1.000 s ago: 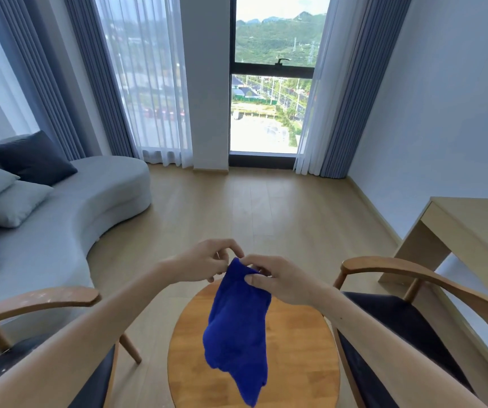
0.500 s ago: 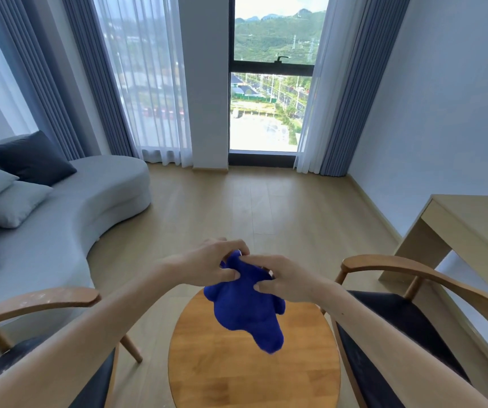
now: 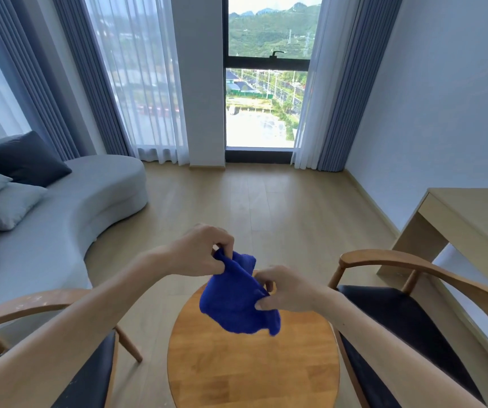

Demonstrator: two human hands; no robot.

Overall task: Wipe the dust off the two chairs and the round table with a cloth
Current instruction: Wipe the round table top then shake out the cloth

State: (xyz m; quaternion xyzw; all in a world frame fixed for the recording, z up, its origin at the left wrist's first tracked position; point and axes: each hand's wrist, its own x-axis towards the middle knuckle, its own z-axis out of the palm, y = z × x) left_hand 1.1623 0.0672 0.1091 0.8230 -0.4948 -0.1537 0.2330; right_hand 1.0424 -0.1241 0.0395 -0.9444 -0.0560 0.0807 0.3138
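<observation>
The round table [image 3: 251,372] lies directly below the blue cloth [image 3: 236,301], which hangs clear above its far half. The right hand [image 3: 288,290] pinches the cloth's near right edge; the left hand [image 3: 201,254] pinches its far upper corner. One chair [image 3: 407,319] stands just right, the other chair [image 3: 89,372] just left; bare floor [image 3: 266,201] lies beyond.

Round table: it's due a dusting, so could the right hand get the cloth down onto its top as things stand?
Probably yes. The right hand grips the blue cloth above the round table, whose top shows bare beneath. The left hand also grips the cloth, so it would have to follow or let go.
</observation>
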